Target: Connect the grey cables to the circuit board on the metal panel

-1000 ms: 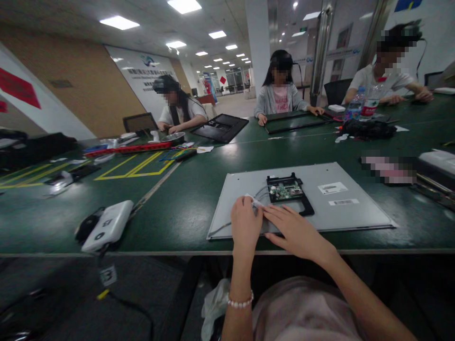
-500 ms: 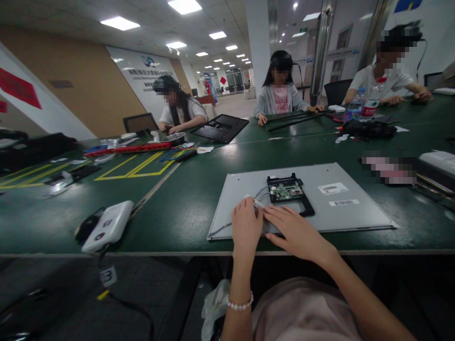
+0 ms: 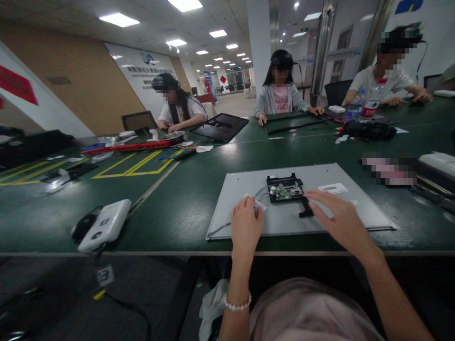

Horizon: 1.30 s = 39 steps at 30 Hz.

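Note:
A thin grey display panel [image 3: 231,189] lies flat near the table's front edge. On its middle sits a black plastic frame [image 3: 306,208] around a green circuit board [image 3: 284,191], with thin cables [image 3: 262,192] running left. My left hand [image 3: 246,220] rests on the panel's left part, fingers together and bent over a piece of white tape [image 3: 260,205] on the cables. The fingertips' exact hold is hidden. My right hand [image 3: 337,220] hovers at the frame's right side, fingers stretched and apart, holding nothing. It partly covers the white labels [image 3: 334,188].
A white device with a black cable [image 3: 106,225] lies left at the table edge. Across the green table [image 3: 170,199] sit several people with laptop parts, including a dark laptop shell [image 3: 222,128]. Bottles [image 3: 369,106] and a black bundle [image 3: 369,130] stand at the back right.
My right hand has moved off the tape to the right, its fingers spreading beside the black frame. My left hand stays on the tape.

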Motion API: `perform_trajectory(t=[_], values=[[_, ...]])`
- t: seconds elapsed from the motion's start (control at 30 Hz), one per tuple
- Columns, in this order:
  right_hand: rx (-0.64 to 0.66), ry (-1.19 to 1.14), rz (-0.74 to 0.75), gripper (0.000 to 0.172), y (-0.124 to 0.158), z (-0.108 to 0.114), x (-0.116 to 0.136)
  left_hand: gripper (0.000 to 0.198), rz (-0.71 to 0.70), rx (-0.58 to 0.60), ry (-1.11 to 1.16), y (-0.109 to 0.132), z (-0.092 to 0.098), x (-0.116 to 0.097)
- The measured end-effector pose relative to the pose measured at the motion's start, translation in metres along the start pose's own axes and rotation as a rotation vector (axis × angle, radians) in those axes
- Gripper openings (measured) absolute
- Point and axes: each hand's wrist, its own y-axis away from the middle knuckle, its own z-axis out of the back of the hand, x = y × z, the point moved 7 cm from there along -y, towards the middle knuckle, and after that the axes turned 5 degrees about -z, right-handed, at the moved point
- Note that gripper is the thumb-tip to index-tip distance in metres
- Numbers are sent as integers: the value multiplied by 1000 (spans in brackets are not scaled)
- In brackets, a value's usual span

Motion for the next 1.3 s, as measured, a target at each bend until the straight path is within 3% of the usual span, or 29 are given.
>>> perform_trajectory(t=[0.07,0.13,0.27,0.37,0.57,0.83,1.3], values=[[-156,91,-124,40,4,32,-36,19,7,-16,29,0,0,1],[-200,203,-269,51,13,52,-75,22,2,-42,50,0,-1,2],[-137,335,-518,68,38,62,-137,24,-8,-119,64,0,2,3],[-110,346,-581,69,52,59,-153,21,-24,-183,80,1,7,2],[-131,262,-534,61,56,54,-137,25,-35,-287,142,2,14,1],[-82,243,-516,57,53,51,-121,26,-51,-338,173,4,19,0],[133,161,-156,49,45,-1,-58,26,-62,-368,186,7,25,-3]])
